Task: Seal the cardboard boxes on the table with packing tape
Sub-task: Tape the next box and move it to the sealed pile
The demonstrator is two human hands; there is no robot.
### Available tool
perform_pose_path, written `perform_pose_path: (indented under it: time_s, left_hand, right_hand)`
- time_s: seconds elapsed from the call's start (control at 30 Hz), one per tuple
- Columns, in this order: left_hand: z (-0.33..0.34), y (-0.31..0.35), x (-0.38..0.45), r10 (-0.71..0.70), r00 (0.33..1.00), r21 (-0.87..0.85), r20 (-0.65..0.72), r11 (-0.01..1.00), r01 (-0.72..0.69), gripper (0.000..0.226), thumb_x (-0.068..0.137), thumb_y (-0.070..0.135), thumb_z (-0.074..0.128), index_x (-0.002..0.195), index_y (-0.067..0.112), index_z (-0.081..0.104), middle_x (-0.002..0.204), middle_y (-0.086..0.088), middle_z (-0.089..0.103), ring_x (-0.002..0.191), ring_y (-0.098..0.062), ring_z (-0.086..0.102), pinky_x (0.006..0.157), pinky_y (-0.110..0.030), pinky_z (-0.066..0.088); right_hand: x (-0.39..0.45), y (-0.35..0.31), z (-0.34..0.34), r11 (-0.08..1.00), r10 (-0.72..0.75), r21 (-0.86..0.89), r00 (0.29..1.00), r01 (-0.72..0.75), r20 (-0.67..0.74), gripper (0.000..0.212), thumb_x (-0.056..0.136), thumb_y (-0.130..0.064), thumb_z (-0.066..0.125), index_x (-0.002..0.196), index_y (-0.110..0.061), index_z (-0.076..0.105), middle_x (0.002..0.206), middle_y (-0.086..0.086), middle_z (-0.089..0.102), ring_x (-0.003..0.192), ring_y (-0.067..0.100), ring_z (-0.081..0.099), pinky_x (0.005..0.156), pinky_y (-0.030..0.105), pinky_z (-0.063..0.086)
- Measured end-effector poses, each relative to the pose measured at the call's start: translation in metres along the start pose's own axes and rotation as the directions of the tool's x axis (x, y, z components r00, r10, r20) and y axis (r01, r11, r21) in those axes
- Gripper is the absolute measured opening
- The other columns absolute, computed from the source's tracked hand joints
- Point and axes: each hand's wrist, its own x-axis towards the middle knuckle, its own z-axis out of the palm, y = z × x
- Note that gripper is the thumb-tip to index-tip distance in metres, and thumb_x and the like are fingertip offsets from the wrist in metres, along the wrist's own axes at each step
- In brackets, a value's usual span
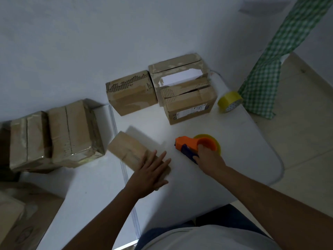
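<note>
Left hand [153,170] flat, fingers straight, pressing on small cardboard box [129,150] lying near front middle of white table [234,159]. Right hand [209,157] curled round orange tape dispenser [194,144], resting on table just right of box. Spare tape roll [229,101] at far right edge.

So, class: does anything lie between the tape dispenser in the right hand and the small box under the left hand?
Nothing visible. Only bare table separates the tape dispenser from the small box.
</note>
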Motion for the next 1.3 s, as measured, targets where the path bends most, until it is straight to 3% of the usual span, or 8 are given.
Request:
perform_pose_path:
  time_s: [0.17, 0.3, 0.47, 0.57, 0.73, 1.0, 1.13, 1.3]
  left_hand:
    - [0.011, 0.001, -0.037, -0.179, 0.984, -0.120, 0.021, 0.976, 0.180, 0.089, 0.092, 0.068, 0.042, 0.158, 0.018, 0.009, 0.165, -0.007, -0.005, 0.152, -0.030, -0.008, 0.122, -0.052, 0.000]
    - [0.017, 0.005, -0.041, -0.213, 0.973, -0.081, 0.086, 0.972, 0.220, 0.090, 0.094, 0.057, 0.048, 0.156, 0.022, -0.006, 0.163, -0.006, -0.017, 0.149, -0.031, -0.019, 0.122, -0.053, 0.000]
    - [0.021, 0.001, -0.038, -0.195, 0.970, -0.028, 0.147, 0.979, 0.202, 0.092, 0.095, 0.055, 0.045, 0.153, 0.022, -0.019, 0.160, -0.006, -0.029, 0.147, -0.031, -0.028, 0.121, -0.053, -0.006]
    - [0.023, -0.001, -0.038, -0.191, 0.969, -0.014, 0.158, 0.981, 0.196, 0.091, 0.096, 0.055, 0.043, 0.154, 0.021, -0.017, 0.160, -0.008, -0.028, 0.147, -0.031, -0.027, 0.121, -0.053, -0.007]
    - [0.023, -0.007, -0.040, -0.171, 0.974, -0.023, 0.150, 0.984, 0.176, 0.092, 0.095, 0.051, 0.047, 0.154, 0.021, -0.017, 0.160, -0.006, -0.028, 0.147, -0.031, -0.027, 0.121, -0.053, -0.008]
    - [0.013, -0.032, -0.049, -0.066, 0.989, 0.024, 0.134, 0.998, 0.063, 0.098, 0.096, 0.029, 0.056, 0.149, 0.037, -0.026, 0.160, 0.006, -0.031, 0.147, -0.025, -0.030, 0.120, -0.053, -0.013]
    - [0.016, -0.036, -0.053, -0.062, 0.988, -0.068, 0.139, 0.995, 0.072, 0.086, 0.099, 0.048, 0.048, 0.149, 0.040, -0.022, 0.161, 0.009, -0.026, 0.147, -0.020, -0.029, 0.121, -0.050, -0.011]
    - [0.025, -0.038, -0.054, -0.072, 0.991, -0.019, 0.112, 0.997, 0.075, 0.064, 0.105, 0.050, 0.023, 0.153, 0.037, -0.017, 0.161, 0.010, -0.025, 0.147, -0.022, -0.028, 0.120, -0.051, -0.009]
  right_hand:
    - [-0.005, 0.001, 0.018, 1.000, -0.009, 0.022, 0.998, 0.010, -0.058, 0.047, 0.096, -0.031, 0.055, 0.132, -0.006, 0.041, 0.127, 0.013, 0.052, 0.108, 0.029, 0.056, 0.087, 0.038, 0.048]
    - [-0.018, -0.007, 0.025, 0.943, -0.211, 0.191, 0.936, 0.271, -0.282, 0.024, 0.094, -0.017, 0.058, 0.116, -0.009, 0.057, 0.110, 0.005, 0.057, 0.099, 0.019, 0.053, 0.085, 0.033, 0.046]
    - [-0.034, -0.041, 0.061, 0.849, -0.341, 0.487, 0.915, 0.203, 0.213, 0.019, 0.095, -0.019, 0.056, 0.090, -0.020, 0.074, 0.095, -0.009, 0.072, 0.089, 0.003, 0.063, 0.082, 0.024, 0.049]
    - [-0.026, -0.064, 0.077, 0.815, -0.350, 0.561, 0.894, 0.144, 0.280, 0.016, 0.092, -0.023, 0.062, 0.089, -0.023, 0.078, 0.085, -0.016, 0.071, 0.080, -0.009, 0.061, 0.074, 0.009, 0.044]
    - [-0.012, -0.071, 0.097, 0.809, -0.187, 0.586, 0.929, -0.038, 0.318, 0.016, 0.091, -0.023, 0.065, 0.091, -0.014, 0.078, 0.083, -0.006, 0.074, 0.068, 0.007, 0.066, 0.067, 0.015, 0.050]
    - [-0.016, -0.058, 0.085, 0.824, 0.053, 0.558, 0.994, -0.098, 0.097, 0.021, 0.101, -0.013, 0.044, 0.099, -0.013, 0.065, 0.088, 0.005, 0.071, 0.067, 0.013, 0.065, 0.062, 0.022, 0.052]
    - [-0.019, -0.051, 0.064, 0.890, 0.060, 0.454, 0.979, 0.035, -0.193, 0.019, 0.100, -0.013, 0.047, 0.111, -0.019, 0.061, 0.092, -0.002, 0.062, 0.069, 0.012, 0.057, 0.058, 0.029, 0.046]
    - [-0.018, -0.027, 0.045, 0.972, 0.097, 0.235, 0.925, -0.009, -0.368, 0.040, 0.084, -0.006, 0.068, 0.120, 0.002, 0.055, 0.118, 0.019, 0.053, 0.106, 0.033, 0.052, 0.086, 0.042, 0.046]
